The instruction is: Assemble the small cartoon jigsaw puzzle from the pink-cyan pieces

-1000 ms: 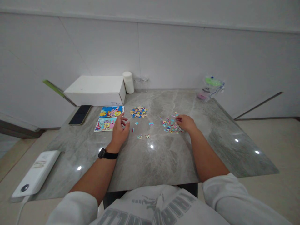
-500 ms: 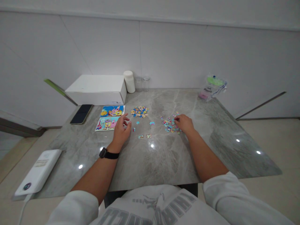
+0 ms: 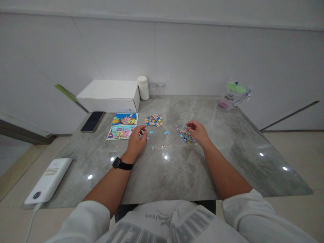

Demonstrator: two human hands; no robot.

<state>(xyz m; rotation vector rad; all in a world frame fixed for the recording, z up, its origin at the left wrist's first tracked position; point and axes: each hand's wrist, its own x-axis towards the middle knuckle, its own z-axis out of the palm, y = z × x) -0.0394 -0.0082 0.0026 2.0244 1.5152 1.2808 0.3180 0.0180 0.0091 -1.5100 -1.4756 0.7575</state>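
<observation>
My right hand (image 3: 198, 132) is over the far right side of a loose pile of jigsaw pieces (image 3: 186, 136), its thumb and fingertips closed on a small light-blue jigsaw piece (image 3: 185, 126). Beside the picture cards, my left hand (image 3: 137, 139) hovers with loosely curled fingers apart, holding nothing. A jigsaw piece by its fingertips is partly hidden. Between my hands lie a light-blue piece (image 3: 151, 132), a blue-and-pink piece (image 3: 166, 133) and, nearer me, two small pale groups of pieces (image 3: 159, 147). Farther back is a second pile of yellow and blue pieces (image 3: 153, 120).
Two cartoon picture cards (image 3: 122, 132) lie on the left, near a phone (image 3: 92, 121). Behind them stand a white box (image 3: 107, 96), a white bottle (image 3: 143, 88) and two clear glasses (image 3: 157, 91). A plastic bag (image 3: 234, 96) is back right; a cabled white device (image 3: 48, 181) sits front left.
My right hand has risen slightly from the pile, and a light-blue piece now shows at its fingertips. My left hand is nearly unchanged. The whole view has shifted a little.
</observation>
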